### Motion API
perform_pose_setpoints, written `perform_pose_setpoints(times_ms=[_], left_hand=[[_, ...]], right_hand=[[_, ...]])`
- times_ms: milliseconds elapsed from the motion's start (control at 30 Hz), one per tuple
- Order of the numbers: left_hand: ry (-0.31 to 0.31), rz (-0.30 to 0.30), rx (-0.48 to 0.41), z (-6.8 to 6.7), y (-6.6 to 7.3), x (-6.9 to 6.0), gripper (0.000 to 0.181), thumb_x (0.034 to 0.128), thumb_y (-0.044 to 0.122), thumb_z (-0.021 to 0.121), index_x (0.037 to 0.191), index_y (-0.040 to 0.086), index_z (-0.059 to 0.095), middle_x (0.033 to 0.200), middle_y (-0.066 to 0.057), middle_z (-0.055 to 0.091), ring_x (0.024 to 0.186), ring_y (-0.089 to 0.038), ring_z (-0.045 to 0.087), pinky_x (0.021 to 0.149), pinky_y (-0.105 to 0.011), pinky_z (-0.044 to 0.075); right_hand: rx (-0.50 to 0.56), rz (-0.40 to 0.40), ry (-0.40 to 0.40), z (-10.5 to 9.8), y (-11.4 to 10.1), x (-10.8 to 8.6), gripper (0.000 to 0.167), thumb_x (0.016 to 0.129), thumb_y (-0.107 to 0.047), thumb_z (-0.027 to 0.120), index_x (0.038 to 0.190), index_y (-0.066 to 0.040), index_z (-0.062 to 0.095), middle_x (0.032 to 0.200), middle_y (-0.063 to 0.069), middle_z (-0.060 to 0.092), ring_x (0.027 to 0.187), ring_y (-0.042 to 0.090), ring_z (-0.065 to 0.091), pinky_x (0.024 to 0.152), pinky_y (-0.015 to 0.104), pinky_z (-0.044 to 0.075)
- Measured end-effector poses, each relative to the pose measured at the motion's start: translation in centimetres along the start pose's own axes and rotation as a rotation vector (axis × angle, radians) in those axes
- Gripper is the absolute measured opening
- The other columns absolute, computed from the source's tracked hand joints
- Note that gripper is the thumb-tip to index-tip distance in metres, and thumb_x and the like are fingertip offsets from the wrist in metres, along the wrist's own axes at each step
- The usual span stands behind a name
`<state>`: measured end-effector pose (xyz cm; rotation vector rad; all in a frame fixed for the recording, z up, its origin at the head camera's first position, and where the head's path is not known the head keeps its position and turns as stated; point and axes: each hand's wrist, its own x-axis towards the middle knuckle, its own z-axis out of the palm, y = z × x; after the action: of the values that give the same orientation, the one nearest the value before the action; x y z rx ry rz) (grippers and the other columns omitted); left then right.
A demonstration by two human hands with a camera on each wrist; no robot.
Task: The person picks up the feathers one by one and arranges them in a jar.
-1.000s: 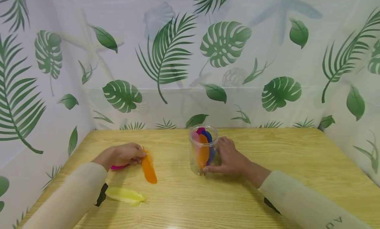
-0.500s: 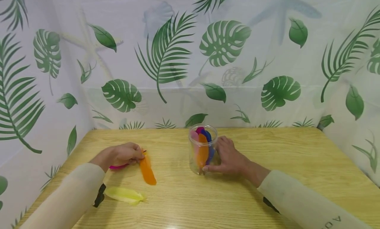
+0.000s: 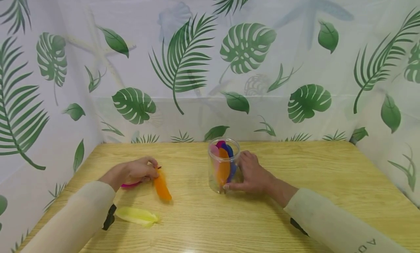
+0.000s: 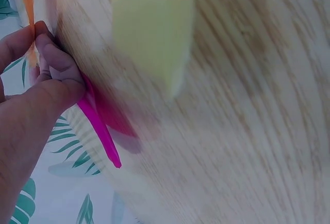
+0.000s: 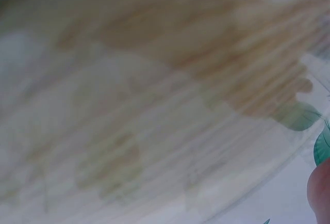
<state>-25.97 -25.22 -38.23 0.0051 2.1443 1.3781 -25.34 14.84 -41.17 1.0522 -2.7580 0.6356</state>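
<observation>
In the head view my left hand (image 3: 141, 171) pinches an orange feather (image 3: 163, 189) by its upper end, the broad part hanging down to the right. A magenta feather (image 4: 100, 126) shows beside the same hand's fingers; whether they also hold it, I cannot tell. Nearer me lies a yellow feather (image 3: 137, 215) on the table. My right hand (image 3: 254, 174) grips a clear jar (image 3: 214, 182) from its right side, thumb in front. Inside the jar stand orange (image 3: 224, 167), pink, magenta and blue feathers. The right wrist view has only a bit of skin at its edge.
The wood-grained table (image 3: 203, 224) reaches back to a white sheet (image 3: 197, 114) printed with green leaves, which also hangs at both sides. The jar stands upright near the back edge, its top uncovered.
The orange feather has shifted slightly left, and its lower tip has risen a little since half a second ago. A left finger has lifted at the quill. The right hand and jar have stayed still.
</observation>
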Motion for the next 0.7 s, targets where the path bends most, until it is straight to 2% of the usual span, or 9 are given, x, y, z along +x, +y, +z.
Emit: perform_pose_setpoints(times_ms=[67, 133, 233, 400, 533, 633, 700], left_hand=[[-0.002, -0.003, -0.007, 0.09, -0.02, -0.01, 0.045, 0.0882, 0.0, 0.06, 0.127, -0.001, 0.037, 0.12, -0.016, 0.046, 0.078, -0.017, 0.045, 0.069, -0.023, 0.04], [-0.011, -0.001, -0.004, 0.14, -0.03, 0.02, 0.044, 0.0882, 0.0, 0.058, 0.128, 0.0, 0.039, 0.112, -0.012, 0.047, 0.079, -0.017, 0.045, 0.07, -0.024, 0.04], [-0.025, 0.008, 0.027, 0.12, -0.08, 0.01, 0.031, 0.0899, 0.001, 0.058, 0.119, -0.003, 0.047, 0.098, -0.008, 0.051, 0.077, -0.016, 0.044, 0.068, -0.022, 0.04], [-0.046, 0.027, 0.046, -0.05, -0.25, 0.13, 0.01, 0.0928, 0.0, 0.057, 0.099, -0.001, 0.05, 0.089, -0.005, 0.048, 0.077, -0.016, 0.042, 0.068, -0.022, 0.038], [-0.038, 0.025, 0.063, -0.08, -0.24, 0.37, 0.013, 0.092, 0.001, 0.056, 0.084, 0.005, 0.046, 0.09, -0.005, 0.048, 0.083, -0.016, 0.044, 0.069, -0.023, 0.039], [-0.045, 0.024, 0.057, -0.09, -0.22, 0.35, 0.005, 0.0911, -0.001, 0.056, 0.092, 0.001, 0.052, 0.094, -0.006, 0.051, 0.083, -0.017, 0.045, 0.07, -0.024, 0.04], [-0.056, 0.02, 0.047, -0.15, -0.23, 0.25, 0.012, 0.0916, -0.003, 0.055, 0.103, -0.004, 0.057, 0.099, -0.009, 0.055, 0.084, -0.018, 0.047, 0.072, -0.023, 0.042]], right_hand=[[-0.002, 0.003, -0.003, 0.05, 0.02, -0.03, 0.098, 0.077, -0.062, 0.073, 0.15, -0.008, 0.036, 0.146, 0.01, 0.048, 0.133, 0.03, 0.038, 0.115, 0.056, 0.024], [-0.008, 0.001, -0.004, 0.1, 0.06, -0.05, 0.097, 0.077, -0.062, 0.073, 0.149, -0.008, 0.037, 0.145, 0.01, 0.049, 0.132, 0.03, 0.039, 0.114, 0.056, 0.025], [-0.016, -0.007, 0.001, 0.11, 0.12, -0.05, 0.094, 0.078, -0.061, 0.073, 0.147, -0.008, 0.039, 0.143, 0.01, 0.051, 0.13, 0.029, 0.039, 0.113, 0.055, 0.026], [-0.015, -0.014, 0.005, 0.15, 0.19, -0.06, 0.093, 0.078, -0.061, 0.074, 0.146, -0.008, 0.04, 0.141, 0.01, 0.051, 0.129, 0.028, 0.039, 0.113, 0.054, 0.026], [-0.011, -0.012, -0.001, 0.16, 0.23, -0.06, 0.094, 0.078, -0.061, 0.073, 0.147, -0.008, 0.038, 0.142, 0.009, 0.051, 0.129, 0.028, 0.039, 0.113, 0.055, 0.026], [-0.004, -0.012, -0.004, 0.13, 0.2, -0.05, 0.095, 0.078, -0.061, 0.073, 0.149, -0.008, 0.037, 0.144, 0.009, 0.05, 0.13, 0.028, 0.039, 0.113, 0.055, 0.025], [0.002, -0.013, -0.003, 0.11, 0.19, -0.03, 0.096, 0.078, -0.061, 0.073, 0.149, -0.008, 0.037, 0.144, 0.01, 0.05, 0.13, 0.029, 0.038, 0.113, 0.055, 0.025]])
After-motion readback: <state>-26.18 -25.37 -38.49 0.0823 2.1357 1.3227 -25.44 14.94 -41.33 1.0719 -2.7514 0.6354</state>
